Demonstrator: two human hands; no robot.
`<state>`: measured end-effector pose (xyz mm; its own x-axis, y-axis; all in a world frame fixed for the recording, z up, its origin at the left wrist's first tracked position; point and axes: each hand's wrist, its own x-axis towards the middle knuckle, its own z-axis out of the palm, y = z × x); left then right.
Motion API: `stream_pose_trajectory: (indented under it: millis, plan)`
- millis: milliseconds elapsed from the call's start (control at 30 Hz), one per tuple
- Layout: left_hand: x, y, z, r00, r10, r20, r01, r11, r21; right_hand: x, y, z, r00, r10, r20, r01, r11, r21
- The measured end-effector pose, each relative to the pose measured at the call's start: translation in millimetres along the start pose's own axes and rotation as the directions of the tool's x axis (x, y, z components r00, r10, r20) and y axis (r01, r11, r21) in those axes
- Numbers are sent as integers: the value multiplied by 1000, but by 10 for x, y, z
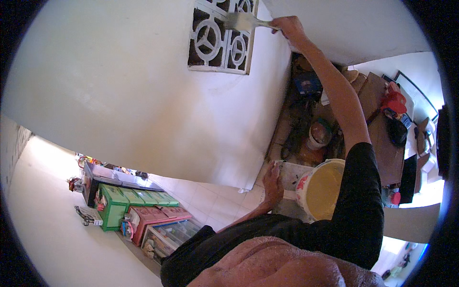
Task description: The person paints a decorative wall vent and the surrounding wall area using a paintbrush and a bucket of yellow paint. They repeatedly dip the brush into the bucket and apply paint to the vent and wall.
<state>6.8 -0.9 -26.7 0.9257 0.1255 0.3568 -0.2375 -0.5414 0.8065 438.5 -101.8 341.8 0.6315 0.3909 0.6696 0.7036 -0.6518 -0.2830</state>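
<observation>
High on the wall, my right hand (289, 29) is closed around the handle of a wide flat paintbrush (244, 21). Its blurred bristles lie over the white ventilation blocks (207, 42), which have three-spoked rings and dark openings. Whether they touch the blocks I cannot tell. Below, a white bucket (320, 190) contains yellowish paint or a similar liquid, and my black sleeve hides part of its rim. Beside it is a bare hand or foot (273, 184) near a pale board (292, 172). This may be my left hand, but its shape does not settle that.
A pale wall (143, 93) fills the upper left. Green drawers (116, 206) and red drawers (143, 222) stand at lower left on the tiled floor (208, 195). A smaller bucket (319, 133) sits among clutter at right, near a brown surface (385, 154) bearing a red cap (394, 102).
</observation>
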Motion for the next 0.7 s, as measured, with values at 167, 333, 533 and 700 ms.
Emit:
stream_pose_trajectory:
  millis: [167, 333, 533, 700]
  plan:
    - [22, 101, 23, 999, 31, 30, -31, 1000, -5, 82, 277, -85, 994, -70, -84, 24, 890, -456]
    - [1, 71, -37, 998, -43, 49, 41, 999, 31, 438, -744, -319, 919, -54, -391, 85, 994, 63]
    - [-4, 158, -112, 1000, -17, 19, 16, 997, 80, 378, -738, -385, 883, 469, -18, -269, 538, 799]
    - [41, 153, -65, 1000, 15, 27, -17, 997, 78, 162, -5, 417, 913, 401, -70, -337, 841, 422]
